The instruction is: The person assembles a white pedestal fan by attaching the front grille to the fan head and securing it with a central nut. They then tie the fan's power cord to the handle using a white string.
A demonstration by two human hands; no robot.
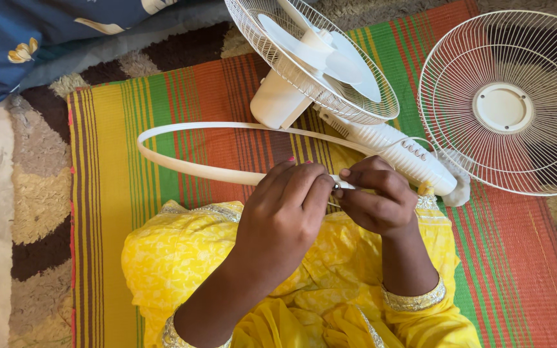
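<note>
- i sit on the striped mat [117, 193] with my lap in yellow cloth, and both my hands meet just above my knees.
- my left hand [288, 206] is curled narrow around the open ends of the white plastic rim band [182, 166], fingertips pinched on it.
- my right hand [375, 200] is closed small too, thumb and forefinger nipped on something tiny at the band's joint; it looks like a small screw or clip, but it is too small to tell for sure.
- the band loops away from my hands to the left and back across the mat, its far side running under the fan body [317, 64], which lies tilted with its rear guard and blades still fitted.
- the loose front guard [504, 103] lies flat on the mat, well to the right, apart from the band.
- i judge the step in hand is working the fastener at the band's joint, with the front guard already off.
- the next move, i think, calls for a steady pinch at both ends so the springy band does not flick apart, and small careful turns so the little piece does not drop into my lap.
</note>
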